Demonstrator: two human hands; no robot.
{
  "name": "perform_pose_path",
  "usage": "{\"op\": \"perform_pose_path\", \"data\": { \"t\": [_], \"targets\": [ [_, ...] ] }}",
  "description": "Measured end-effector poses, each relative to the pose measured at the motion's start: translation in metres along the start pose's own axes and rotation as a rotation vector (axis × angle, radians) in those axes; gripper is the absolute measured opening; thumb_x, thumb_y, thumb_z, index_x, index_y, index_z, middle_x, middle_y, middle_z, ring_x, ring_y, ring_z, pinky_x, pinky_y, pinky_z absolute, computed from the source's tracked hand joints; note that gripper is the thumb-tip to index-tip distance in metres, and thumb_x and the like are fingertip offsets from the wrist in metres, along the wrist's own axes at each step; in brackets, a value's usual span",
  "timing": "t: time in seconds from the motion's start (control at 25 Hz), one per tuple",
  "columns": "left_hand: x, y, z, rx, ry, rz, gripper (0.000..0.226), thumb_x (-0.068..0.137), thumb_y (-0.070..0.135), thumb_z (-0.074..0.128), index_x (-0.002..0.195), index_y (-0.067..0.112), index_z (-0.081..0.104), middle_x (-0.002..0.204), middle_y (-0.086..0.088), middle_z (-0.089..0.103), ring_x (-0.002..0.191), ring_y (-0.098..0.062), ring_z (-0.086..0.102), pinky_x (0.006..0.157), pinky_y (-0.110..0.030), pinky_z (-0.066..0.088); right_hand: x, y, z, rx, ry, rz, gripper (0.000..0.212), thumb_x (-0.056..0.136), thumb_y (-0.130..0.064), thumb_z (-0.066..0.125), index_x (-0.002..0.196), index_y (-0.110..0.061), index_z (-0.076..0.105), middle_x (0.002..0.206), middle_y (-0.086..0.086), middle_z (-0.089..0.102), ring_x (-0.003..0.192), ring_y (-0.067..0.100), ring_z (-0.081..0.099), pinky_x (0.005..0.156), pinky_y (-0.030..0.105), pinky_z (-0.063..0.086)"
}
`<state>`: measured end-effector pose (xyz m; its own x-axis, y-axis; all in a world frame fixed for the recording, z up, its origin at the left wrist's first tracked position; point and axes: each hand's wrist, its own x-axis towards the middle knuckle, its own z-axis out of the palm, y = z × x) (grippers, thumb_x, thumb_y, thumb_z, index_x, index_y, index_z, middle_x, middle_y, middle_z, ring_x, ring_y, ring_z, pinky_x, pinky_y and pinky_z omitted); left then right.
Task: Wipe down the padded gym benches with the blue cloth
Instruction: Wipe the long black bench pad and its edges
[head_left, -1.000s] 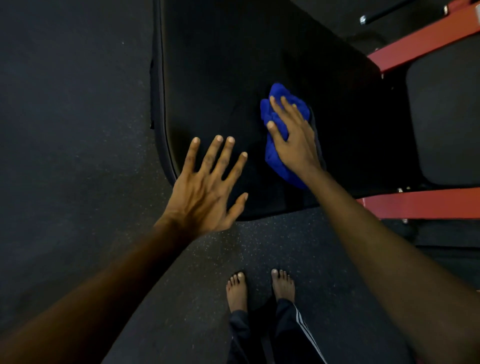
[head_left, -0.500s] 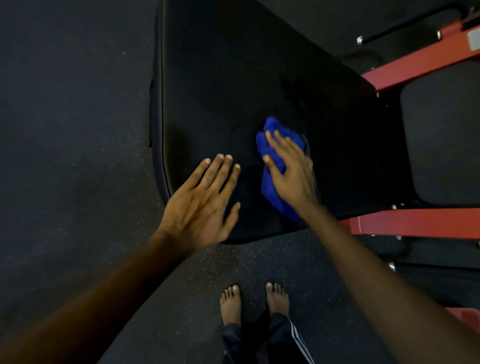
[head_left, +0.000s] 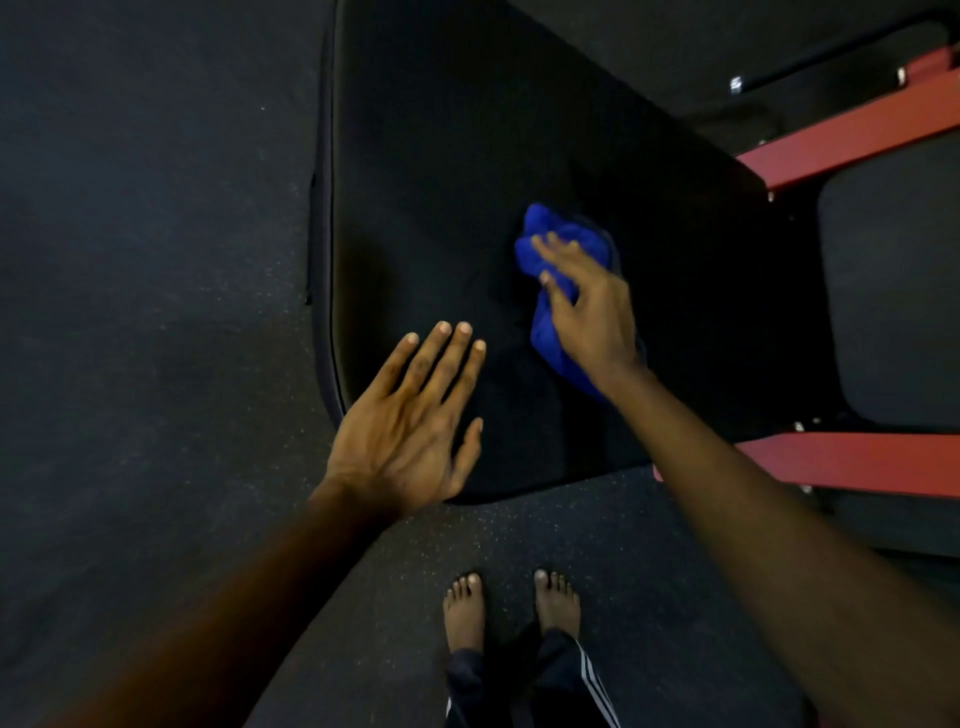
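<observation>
I see my left hand (head_left: 405, 431) held flat at the centre of the frame, palm down, fingers straight and close together, thumb apart. Its forearm runs off to the lower left. My right hand (head_left: 592, 317) reaches higher, right of centre, palm down with fingers extended and slightly blurred, arm stretching from the lower right corner.

the right hand (head_left: 592, 317) covers the middle of the blue cloth (head_left: 546, 335), and its fingertips (head_left: 540, 243) are blurred. the bench pad (head_left: 467, 156) runs off the top edge, the red frame (head_left: 862, 462) off the right edge.
</observation>
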<state>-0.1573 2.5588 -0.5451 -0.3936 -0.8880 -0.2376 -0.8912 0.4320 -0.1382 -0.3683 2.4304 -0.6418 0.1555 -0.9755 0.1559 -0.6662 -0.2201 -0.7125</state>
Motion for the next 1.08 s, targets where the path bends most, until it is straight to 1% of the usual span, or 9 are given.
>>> {"op": "perform_pose_path", "data": {
  "t": [0.08, 0.16, 0.4, 0.44, 0.56, 0.64, 0.72, 0.84, 1.08],
  "targets": [
    [0.000, 0.000, 0.000, 0.003, -0.009, 0.001, 0.074, 0.099, 0.050, 0.026, 0.159, 0.007, 0.019, 0.166, -0.017, 0.015, 0.155, -0.029, 0.010, 0.126, -0.046, 0.005, 0.026, 0.001, 0.003, 0.018, 0.103, 0.201, 0.038, 0.097, -0.016, 0.059, 0.134, -0.017, 0.065, 0.141, 0.003, 0.060, 0.135, 0.014, 0.052, 0.114, 0.036, 0.040],
    [0.000, 0.000, 0.000, -0.001, -0.005, 0.005, 0.074, 0.099, 0.049, 0.027, 0.159, 0.007, 0.019, 0.166, -0.017, 0.015, 0.155, -0.029, 0.010, 0.126, -0.046, 0.005, 0.021, -0.011, 0.006, 0.011, 0.153, 0.258, 0.036, 0.097, -0.019, 0.059, 0.132, -0.018, 0.066, 0.140, 0.004, 0.061, 0.135, 0.016, 0.052, 0.113, 0.033, 0.040],
    [0.001, 0.000, 0.001, -0.024, -0.007, 0.001, 0.074, 0.098, 0.049, 0.030, 0.159, 0.008, 0.022, 0.166, -0.016, 0.016, 0.155, -0.029, 0.011, 0.126, -0.047, 0.008, -0.035, -0.016, -0.009, -0.080, -0.040, -0.112, 0.036, 0.099, -0.019, 0.060, 0.135, -0.018, 0.064, 0.141, -0.002, 0.060, 0.134, 0.016, 0.053, 0.112, 0.029, 0.041],
    [0.001, 0.000, 0.001, -0.024, -0.007, 0.004, 0.074, 0.099, 0.050, 0.029, 0.159, 0.008, 0.021, 0.167, -0.016, 0.015, 0.155, -0.029, 0.010, 0.126, -0.047, 0.008, -0.021, -0.005, -0.011, -0.083, -0.024, -0.074, 0.037, 0.099, -0.018, 0.061, 0.135, -0.018, 0.064, 0.141, -0.001, 0.060, 0.134, 0.015, 0.053, 0.113, 0.029, 0.041],
    [0.000, 0.000, 0.002, -0.013, -0.006, 0.002, 0.074, 0.100, 0.050, 0.027, 0.160, 0.008, 0.017, 0.167, -0.015, 0.012, 0.156, -0.029, 0.006, 0.126, -0.048, 0.008, 0.036, 0.018, -0.015, -0.041, 0.089, 0.359, 0.037, 0.098, -0.021, 0.061, 0.135, -0.021, 0.064, 0.142, -0.001, 0.060, 0.133, 0.015, 0.053, 0.114, 0.027, 0.037],
    [0.000, -0.001, 0.001, -0.022, -0.014, 0.001, 0.074, 0.099, 0.050, 0.028, 0.160, 0.008, 0.018, 0.167, -0.016, 0.012, 0.155, -0.029, 0.007, 0.126, -0.048, 0.008, 0.040, 0.012, -0.012, -0.072, 0.122, 0.437, 0.036, 0.098, -0.022, 0.061, 0.133, -0.022, 0.066, 0.140, -0.002, 0.061, 0.131, 0.015, 0.054, 0.112, 0.023, 0.036],
    [0.001, -0.001, 0.002, -0.030, 0.000, 0.001, 0.074, 0.098, 0.049, 0.030, 0.159, 0.008, 0.020, 0.166, -0.016, 0.015, 0.155, -0.029, 0.010, 0.125, -0.048, 0.009, 0.011, -0.010, -0.010, -0.036, 0.103, 0.203, 0.033, 0.097, -0.018, 0.063, 0.129, -0.018, 0.069, 0.135, 0.000, 0.065, 0.128, 0.012, 0.057, 0.111, 0.022, 0.039],
    [0.001, -0.002, 0.002, -0.038, 0.003, 0.009, 0.074, 0.097, 0.049, 0.033, 0.159, 0.008, 0.022, 0.166, -0.016, 0.017, 0.155, -0.029, 0.013, 0.125, -0.048, 0.011, -0.051, -0.032, -0.018, -0.023, -0.095, -0.140, 0.034, 0.097, -0.015, 0.065, 0.130, -0.020, 0.068, 0.138, 0.000, 0.062, 0.130, 0.015, 0.057, 0.110, 0.032, 0.043],
    [0.001, -0.001, 0.001, -0.009, 0.015, 0.004, 0.074, 0.097, 0.048, 0.037, 0.158, 0.008, 0.024, 0.166, -0.015, 0.019, 0.154, -0.029, 0.015, 0.125, -0.048, 0.013, 0.000, -0.044, 0.001, -0.029, -0.032, -0.233, 0.033, 0.097, -0.016, 0.064, 0.129, -0.019, 0.069, 0.136, 0.001, 0.065, 0.127, 0.017, 0.060, 0.106, 0.037, 0.046]
  ]
}}
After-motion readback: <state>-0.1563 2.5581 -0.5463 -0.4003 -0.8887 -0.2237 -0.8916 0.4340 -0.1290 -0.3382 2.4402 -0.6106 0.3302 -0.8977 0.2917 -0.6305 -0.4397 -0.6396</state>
